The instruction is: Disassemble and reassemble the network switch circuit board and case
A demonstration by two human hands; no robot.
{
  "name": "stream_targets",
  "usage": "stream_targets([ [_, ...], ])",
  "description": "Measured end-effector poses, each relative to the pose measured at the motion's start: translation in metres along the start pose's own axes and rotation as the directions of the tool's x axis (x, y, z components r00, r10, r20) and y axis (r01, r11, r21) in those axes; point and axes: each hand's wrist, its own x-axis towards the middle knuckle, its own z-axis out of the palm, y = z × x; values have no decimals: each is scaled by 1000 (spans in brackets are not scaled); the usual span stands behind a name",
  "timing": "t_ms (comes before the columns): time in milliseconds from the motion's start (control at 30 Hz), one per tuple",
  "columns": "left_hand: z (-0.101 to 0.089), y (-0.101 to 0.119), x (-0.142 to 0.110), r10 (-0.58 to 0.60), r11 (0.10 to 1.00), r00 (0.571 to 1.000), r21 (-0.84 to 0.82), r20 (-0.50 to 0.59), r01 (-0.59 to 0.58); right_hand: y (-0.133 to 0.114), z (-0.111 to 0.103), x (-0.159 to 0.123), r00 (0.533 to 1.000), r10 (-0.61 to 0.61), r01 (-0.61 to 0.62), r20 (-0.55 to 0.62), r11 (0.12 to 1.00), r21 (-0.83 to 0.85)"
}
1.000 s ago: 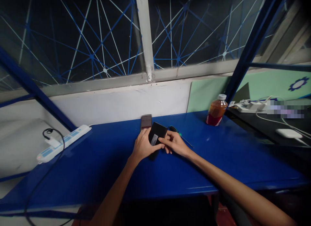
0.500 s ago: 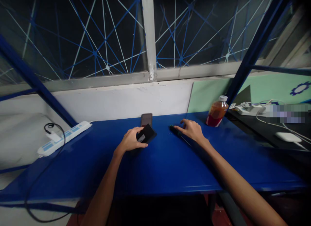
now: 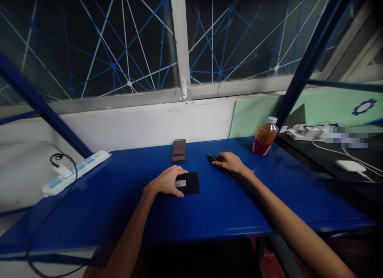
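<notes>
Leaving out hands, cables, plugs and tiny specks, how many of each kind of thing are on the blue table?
Flat black box with a pale label: 1
Screwdriver-like tool: 1
Phone: 1
Bottle: 1
White power strip: 1
Total: 5

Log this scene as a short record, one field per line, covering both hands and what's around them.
Left hand: gripping the left end of a flat black box, pale label facing up
Right hand: on the handle of a screwdriver; firmness of grip unclear
Behind box: phone
Back right: capped bottle, upright
Far left: white power strip, plug inserted
Surface: blue table
</notes>
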Motion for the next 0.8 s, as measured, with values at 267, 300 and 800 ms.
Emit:
stream_targets([
  [267,5,2,3,-1,1000,1000,-24,-26,0,4,-15,0,927,159,21,-340,882,470],
  [300,6,1,4,1,1000,999,-16,-35,-1,4,-18,0,914,177,63,-364,827,559],
  [800,35,5,22,60,993,949,117,-308,-25,-14,-15,-4,836,195,300,-513,620,725],
])
